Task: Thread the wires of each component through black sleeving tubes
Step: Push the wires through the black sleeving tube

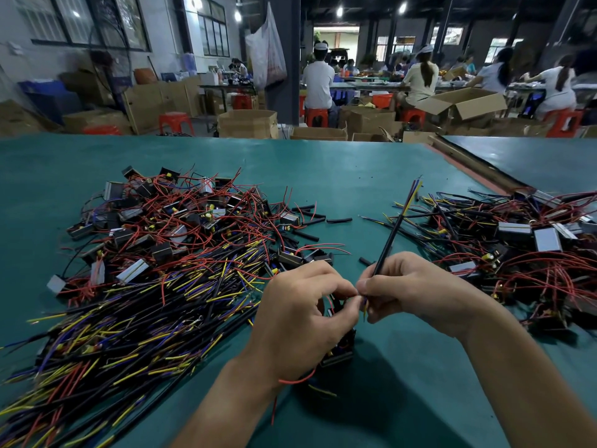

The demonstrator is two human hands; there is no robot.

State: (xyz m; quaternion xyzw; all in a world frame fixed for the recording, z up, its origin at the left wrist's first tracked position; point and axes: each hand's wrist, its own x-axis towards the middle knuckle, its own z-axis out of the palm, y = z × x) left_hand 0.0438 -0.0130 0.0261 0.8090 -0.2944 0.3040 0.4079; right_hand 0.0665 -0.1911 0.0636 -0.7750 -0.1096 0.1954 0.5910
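Observation:
My left hand (300,315) holds a small black component (339,350) low over the green table, its red wires trailing below my wrist. My right hand (416,292) pinches a long black sleeving tube (392,237) that slants up and away. Yellow and blue wire ends (415,189) stick out of the tube's far end, and a yellow wire tip shows below my right fingers. The fingertips of both hands meet at the tube's near end. The component is mostly hidden by my left hand.
A big heap of components with red, yellow and blue wires (168,240) lies to the left. A second heap (517,247) lies at the right. Short black sleeving pieces (339,220) are scattered between them. Beyond the table edge (226,137) are cardboard boxes and seated workers.

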